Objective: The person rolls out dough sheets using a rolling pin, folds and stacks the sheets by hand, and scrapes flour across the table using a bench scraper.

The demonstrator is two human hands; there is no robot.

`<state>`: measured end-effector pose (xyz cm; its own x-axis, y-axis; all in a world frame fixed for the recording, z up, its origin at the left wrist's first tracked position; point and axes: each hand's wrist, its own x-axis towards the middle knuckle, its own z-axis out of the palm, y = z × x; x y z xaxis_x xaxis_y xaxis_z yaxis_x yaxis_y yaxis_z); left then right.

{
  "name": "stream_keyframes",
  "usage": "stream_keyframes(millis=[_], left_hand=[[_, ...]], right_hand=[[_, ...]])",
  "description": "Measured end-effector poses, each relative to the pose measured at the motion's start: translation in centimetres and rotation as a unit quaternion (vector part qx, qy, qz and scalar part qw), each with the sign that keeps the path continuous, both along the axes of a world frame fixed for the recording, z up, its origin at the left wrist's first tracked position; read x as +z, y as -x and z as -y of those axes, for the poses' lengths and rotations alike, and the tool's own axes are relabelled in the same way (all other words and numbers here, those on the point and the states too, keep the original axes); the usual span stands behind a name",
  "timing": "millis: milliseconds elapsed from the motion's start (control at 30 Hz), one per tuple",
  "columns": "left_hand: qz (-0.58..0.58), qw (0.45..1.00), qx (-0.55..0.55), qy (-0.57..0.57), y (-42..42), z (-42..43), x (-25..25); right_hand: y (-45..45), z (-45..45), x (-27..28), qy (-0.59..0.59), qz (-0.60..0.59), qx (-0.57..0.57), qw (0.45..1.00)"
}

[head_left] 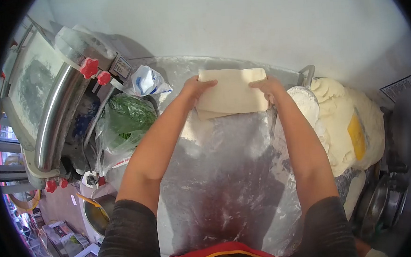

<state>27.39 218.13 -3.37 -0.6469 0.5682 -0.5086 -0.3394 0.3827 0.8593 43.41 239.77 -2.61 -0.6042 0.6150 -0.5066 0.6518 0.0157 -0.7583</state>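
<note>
A folded sheet of dough (234, 93), pale and roughly rectangular, is at the far side of the floured metal worktop (217, 175). My left hand (198, 88) grips its left edge, with the thumb lying on top. At the opposite edge my right hand (268, 88) holds it the same way, thumb above and fingers mostly hidden. A lower layer of the dough shows beneath the front left corner. Whether the sheet is lifted or rests on the metal I cannot tell.
A dough roller machine (56, 114) with red knobs stands at the left. Beside it lie a bag of green leaves (127, 119) and a white plastic bag (147, 80). On the right are a container of flour (303, 103) and a large dough mass (335, 130) with a yellow scraper (356, 137).
</note>
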Motion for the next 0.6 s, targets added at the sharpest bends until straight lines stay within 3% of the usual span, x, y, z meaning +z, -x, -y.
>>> stream_keyframes(millis=[67,133,167,233,267,367,500,600], left_hand=[[-0.160,0.986,-0.042,0.021,-0.1,0.0,-1.8],[-0.228,0.972,-0.051,0.025,-1.1,0.2,-1.7],[-0.263,0.963,-0.055,0.026,-1.4,0.2,-1.6],[-0.199,0.980,0.014,0.031,-1.2,-0.3,-0.9],[-0.165,0.985,0.049,0.032,-1.2,-0.5,-0.3],[-0.105,0.987,0.040,-0.111,-4.1,1.4,5.7],[-0.152,0.987,0.007,-0.056,-8.8,8.2,13.2],[-0.186,0.981,-0.050,0.024,-14.3,15.9,16.3]], right_hand=[[-0.3,0.5,-0.6,-0.129,-0.015,0.043,0.991],[-0.9,3.2,1.1,-0.301,-0.025,0.051,0.952],[-1.1,3.4,1.6,-0.309,-0.041,0.050,0.949],[-1.1,3.6,3.2,-0.327,-0.077,0.047,0.941],[-1.1,3.9,4.8,-0.314,-0.089,0.046,0.944],[-3.3,6.2,11.4,-0.271,-0.112,0.033,0.955],[-9.9,11.3,17.3,-0.178,-0.144,-0.017,0.973],[-16.9,15.7,14.0,-0.069,-0.203,-0.038,0.976]])
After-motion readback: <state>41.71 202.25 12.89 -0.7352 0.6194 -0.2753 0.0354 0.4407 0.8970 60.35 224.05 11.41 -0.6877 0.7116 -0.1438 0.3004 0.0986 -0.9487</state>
